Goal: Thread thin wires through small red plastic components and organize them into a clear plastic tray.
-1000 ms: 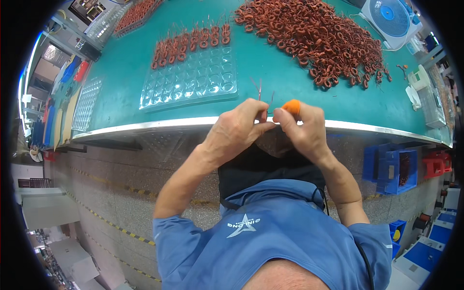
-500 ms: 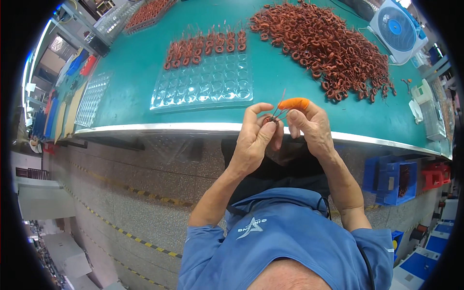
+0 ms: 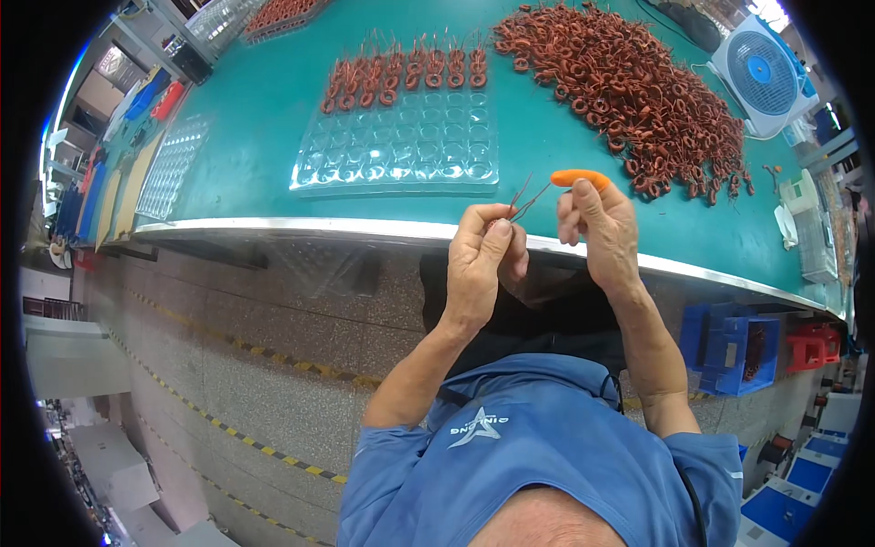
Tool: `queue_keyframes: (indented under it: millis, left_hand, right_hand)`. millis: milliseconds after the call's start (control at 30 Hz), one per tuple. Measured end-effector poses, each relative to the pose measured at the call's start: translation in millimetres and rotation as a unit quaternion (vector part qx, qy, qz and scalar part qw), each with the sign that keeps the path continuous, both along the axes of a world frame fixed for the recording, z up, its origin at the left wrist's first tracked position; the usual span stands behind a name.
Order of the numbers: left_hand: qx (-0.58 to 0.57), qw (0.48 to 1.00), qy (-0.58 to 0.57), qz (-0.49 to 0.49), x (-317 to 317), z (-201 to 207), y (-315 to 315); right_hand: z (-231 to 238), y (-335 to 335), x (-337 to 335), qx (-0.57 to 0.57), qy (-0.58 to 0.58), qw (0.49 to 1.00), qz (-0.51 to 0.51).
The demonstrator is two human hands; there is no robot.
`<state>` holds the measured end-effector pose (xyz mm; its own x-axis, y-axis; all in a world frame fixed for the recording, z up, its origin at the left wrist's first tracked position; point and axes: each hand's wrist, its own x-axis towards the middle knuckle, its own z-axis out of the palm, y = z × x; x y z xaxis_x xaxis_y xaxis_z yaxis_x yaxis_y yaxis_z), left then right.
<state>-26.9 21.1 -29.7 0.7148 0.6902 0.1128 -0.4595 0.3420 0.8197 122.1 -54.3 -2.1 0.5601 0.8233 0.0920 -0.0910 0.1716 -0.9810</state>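
Note:
Between thumb and fingers, my left hand (image 3: 476, 260) is closed on a copper-wound ring coil, mostly hidden by the fingertips. Thin wire leads (image 3: 531, 202) stick up from it. One lead slants to my right hand (image 3: 609, 237), whose thumb and index finger are pinched at the lead's end. An orange finger cot (image 3: 580, 177) covers that index finger. Beyond my hands lies a clear plastic tray (image 3: 305, 180) with round pockets. Its far rows hold several ring coils (image 3: 410, 77), leads upward; the near pockets hold none. A large pile of similar coils (image 3: 638, 114) spreads to the right.
The green table (image 3: 246, 137) has a pale front edge just under my hands. A blue and white fan (image 3: 761, 77) stands at the far right, near a pale plastic box (image 3: 818, 237). Another filled tray (image 3: 278, 20) sits far left. Blue bins (image 3: 734, 351) are on the floor.
My right hand has moved right, away from my left, drawing one wire lead out sideways. My left hand keeps the coil. The view has shifted slightly.

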Motion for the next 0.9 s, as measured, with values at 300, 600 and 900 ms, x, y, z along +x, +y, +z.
queue_keyframes:
  millis: [300,600,900]
  left_hand:
    - [0.028,0.996,0.049,-0.062,-10,-7,16]
    - [0.414,0.864,-0.020,0.286,-73,104,2]
    - [0.637,0.730,0.000,0.248,-105,186,-18]
  right_hand:
    - [8,20,-4,-0.062,0.032,0.988,0.139]
    - [61,120,13,-0.032,-0.223,0.974,0.036]
    - [10,262,51,-0.104,-0.349,0.931,0.011]
